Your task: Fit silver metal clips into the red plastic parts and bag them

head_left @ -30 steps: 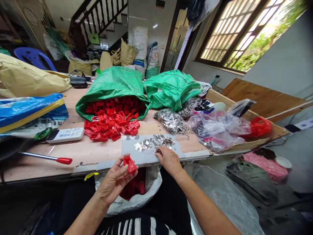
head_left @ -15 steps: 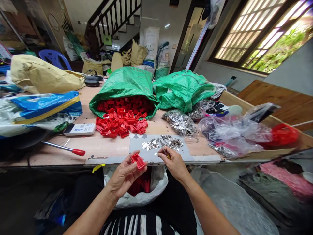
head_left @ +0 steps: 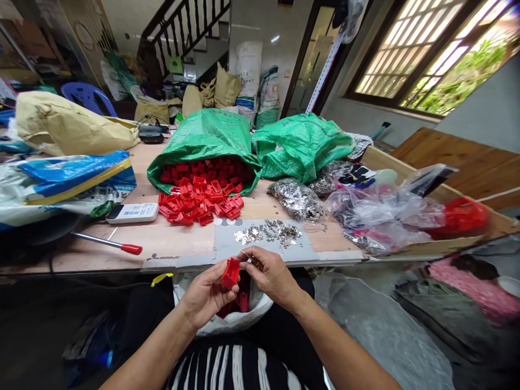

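Observation:
My left hand (head_left: 206,292) is closed around a small red plastic housing (head_left: 231,272), holding it tilted at the table's front edge. Against its right side is my right hand (head_left: 273,275), fingers pinched on a thin-shafted tool with an amber handle (head_left: 257,264), which looks like a small screwdriver. Whether a metal piece is also in those fingertips is hidden. Small silvery metal pieces (head_left: 280,232) lie scattered on a grey mat (head_left: 225,244) just beyond the hands. Below them, an open white sack (head_left: 254,319) in my lap holds more red housings.
Red housings (head_left: 199,200) spill from a green woven sack (head_left: 207,130) behind the mat. A clear bag of metal parts (head_left: 296,199) and several plastic bags (head_left: 382,208) lie right. At left are a white device (head_left: 133,213) and a lever with a red grip (head_left: 130,249).
My right hand has moved left from the mat's front edge to the red housing, bringing the tool with it. My left hand has turned the housing more upright.

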The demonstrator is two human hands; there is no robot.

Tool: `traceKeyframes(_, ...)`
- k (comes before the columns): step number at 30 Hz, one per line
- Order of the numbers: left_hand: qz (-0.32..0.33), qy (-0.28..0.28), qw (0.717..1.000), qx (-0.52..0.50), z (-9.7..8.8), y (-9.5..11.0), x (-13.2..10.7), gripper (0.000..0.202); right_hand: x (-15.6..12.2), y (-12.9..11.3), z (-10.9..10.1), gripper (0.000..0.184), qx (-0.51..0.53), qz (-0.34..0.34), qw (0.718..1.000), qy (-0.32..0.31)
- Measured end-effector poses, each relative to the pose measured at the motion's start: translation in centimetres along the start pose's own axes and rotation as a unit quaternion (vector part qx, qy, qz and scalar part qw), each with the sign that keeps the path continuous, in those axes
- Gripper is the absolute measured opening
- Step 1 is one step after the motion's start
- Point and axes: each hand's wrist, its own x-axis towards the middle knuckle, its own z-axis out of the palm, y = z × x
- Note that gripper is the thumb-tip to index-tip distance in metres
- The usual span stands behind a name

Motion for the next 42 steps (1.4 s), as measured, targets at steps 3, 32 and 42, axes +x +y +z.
traceKeyframes(3,-0.012,0.002,1.0,-0.002,0.3,-0.1,-0.1,0.017,0.0,0.1,0.0,0.013,-0.017,-0.01,1.0,-0.013)
traceKeyframes(32,-0.04,-0.039,0.996,0.063,0.1,-0.7,-0.4,0.044,-0.3,2.1,-0.2,0.006,0.14,0.081,0.982,-0.095)
traceKeyframes(42,-0.062,-0.016,0.989,0.132,0.2,-1.1,0.3,0.051,-1.4,4.0,1.1,0.011,0.137,0.082,0.982,-0.104)
